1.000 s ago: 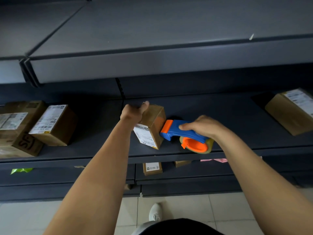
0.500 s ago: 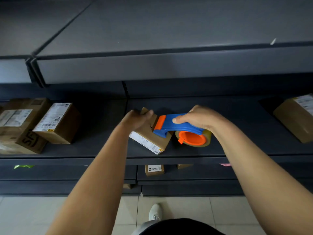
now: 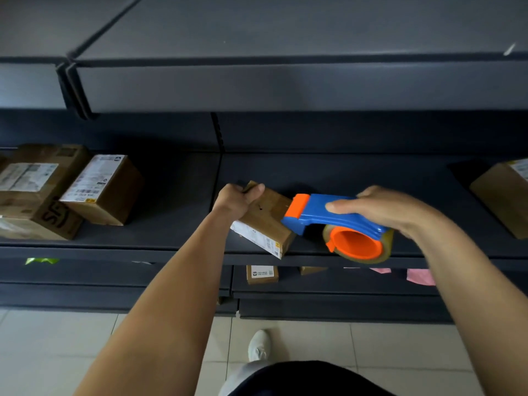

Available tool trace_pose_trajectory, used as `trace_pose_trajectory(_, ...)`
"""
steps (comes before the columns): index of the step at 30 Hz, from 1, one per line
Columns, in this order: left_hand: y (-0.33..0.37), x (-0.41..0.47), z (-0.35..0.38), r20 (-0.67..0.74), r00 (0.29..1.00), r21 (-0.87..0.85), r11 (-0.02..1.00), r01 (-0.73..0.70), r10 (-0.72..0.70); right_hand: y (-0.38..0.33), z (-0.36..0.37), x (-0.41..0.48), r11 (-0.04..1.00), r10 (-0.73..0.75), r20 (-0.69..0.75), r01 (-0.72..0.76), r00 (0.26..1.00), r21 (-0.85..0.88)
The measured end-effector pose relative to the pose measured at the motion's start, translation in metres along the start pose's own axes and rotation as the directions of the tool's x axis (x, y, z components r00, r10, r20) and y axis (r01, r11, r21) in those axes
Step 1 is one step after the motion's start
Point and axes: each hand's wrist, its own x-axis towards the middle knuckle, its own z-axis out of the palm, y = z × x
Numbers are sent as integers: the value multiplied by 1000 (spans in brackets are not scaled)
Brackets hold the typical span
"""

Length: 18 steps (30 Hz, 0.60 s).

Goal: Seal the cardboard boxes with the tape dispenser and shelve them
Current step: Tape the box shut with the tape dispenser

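Observation:
A small cardboard box (image 3: pixel 267 221) with a white label on its near side lies tilted on the dark middle shelf (image 3: pixel 177 230). My left hand (image 3: pixel 237 201) grips its far left corner. My right hand (image 3: pixel 380 210) holds a blue and orange tape dispenser (image 3: pixel 334 221) by its blue handle. The dispenser's orange front end touches the box's right top edge. Its roll of clear tape hangs at the shelf's front edge.
Two larger labelled boxes (image 3: pixel 105 190) stand at the left of the same shelf, another box (image 3: pixel 505 195) at the far right. A grey upper shelf (image 3: pixel 285 84) overhangs. Lower shelves hold a small box (image 3: pixel 261 274) and pink packets (image 3: pixel 420 277). My white shoe (image 3: pixel 258 345) stands on the tiled floor.
The box has tipped from standing upright to lying tilted, its label now facing me. My right hand has brought the dispenser up against the box's top right edge.

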Motion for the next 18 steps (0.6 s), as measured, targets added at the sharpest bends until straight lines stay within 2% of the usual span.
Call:
trace_pose_trajectory(6, 1, 1, 1, 30, 1000, -11, 1000, 7, -6, 38, -12, -27, 996, 85, 49, -84, 995, -17)
trace_pose_trajectory(18, 2, -1, 4, -5, 1000, 38, 999, -19, 20, 41, 44, -14, 977, 167, 58, -173, 984, 121)
